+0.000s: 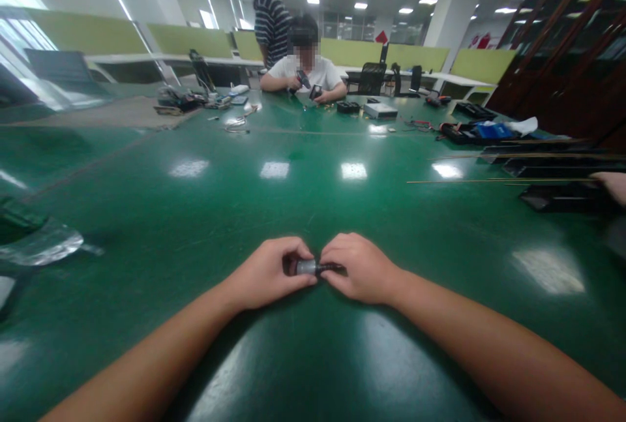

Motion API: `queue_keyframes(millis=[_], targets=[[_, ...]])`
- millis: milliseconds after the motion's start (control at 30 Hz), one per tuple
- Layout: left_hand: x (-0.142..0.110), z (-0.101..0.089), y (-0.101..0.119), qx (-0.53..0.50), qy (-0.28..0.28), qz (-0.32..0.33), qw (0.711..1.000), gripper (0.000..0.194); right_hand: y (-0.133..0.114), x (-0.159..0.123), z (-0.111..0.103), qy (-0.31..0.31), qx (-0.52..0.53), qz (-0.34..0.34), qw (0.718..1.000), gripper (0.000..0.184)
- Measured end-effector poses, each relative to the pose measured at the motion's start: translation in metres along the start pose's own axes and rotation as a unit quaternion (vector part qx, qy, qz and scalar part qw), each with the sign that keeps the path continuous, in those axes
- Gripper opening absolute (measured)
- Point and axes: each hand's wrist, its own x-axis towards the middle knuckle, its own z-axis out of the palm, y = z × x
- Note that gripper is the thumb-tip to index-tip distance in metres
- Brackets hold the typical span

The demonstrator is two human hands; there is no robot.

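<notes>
grey cylinder (307, 267) with thin dark stem (330, 268) | likely rigid, fairly light, slick-sided | best held round its sides, stem steadied | left hand (274, 272) grips cylinder, right hand (359, 269) pinches stem | between them, above green worktop (293, 207), contact unclear

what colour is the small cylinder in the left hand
The cylinder is silver-grey, seen best in the head view.
</notes>
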Motion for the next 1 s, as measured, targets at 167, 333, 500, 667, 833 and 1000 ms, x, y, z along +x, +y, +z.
queue_keyframes(millis=[167,333,500,667,833,1000], targets=[[-0.0002,0.0000,-0.0020,0.003,-0.004,0.004,1.000,0.020,0.0007,-0.0008,-0.0013,0.001,0.004,-0.002,1.000,0.009],[-0.0006,-0.0001,-0.0010,0.007,-0.002,0.006,1.000,0.021,0.0003,-0.0014,-0.0023,0.001,0.010,-0.003,1.000,0.008],[-0.0006,-0.0006,-0.0006,0.002,-0.007,0.004,1.000,0.021,-0.0012,-0.0018,-0.0034,-0.001,0.009,0.002,1.000,0.008],[-0.0009,-0.0005,-0.0035,0.006,-0.010,0.010,1.000,0.021,-0.0005,-0.0019,-0.0041,-0.005,0.005,0.001,1.000,0.008],[-0.0013,0.0002,-0.0050,0.010,-0.007,0.015,1.000,0.021,0.0009,-0.0029,-0.0027,0.000,0.005,0.001,1.000,0.008],[-0.0019,0.0013,-0.0055,0.002,-0.006,0.012,1.000,0.020,0.0014,-0.0043,-0.0011,0.006,0.011,0.007,1.000,0.008]])
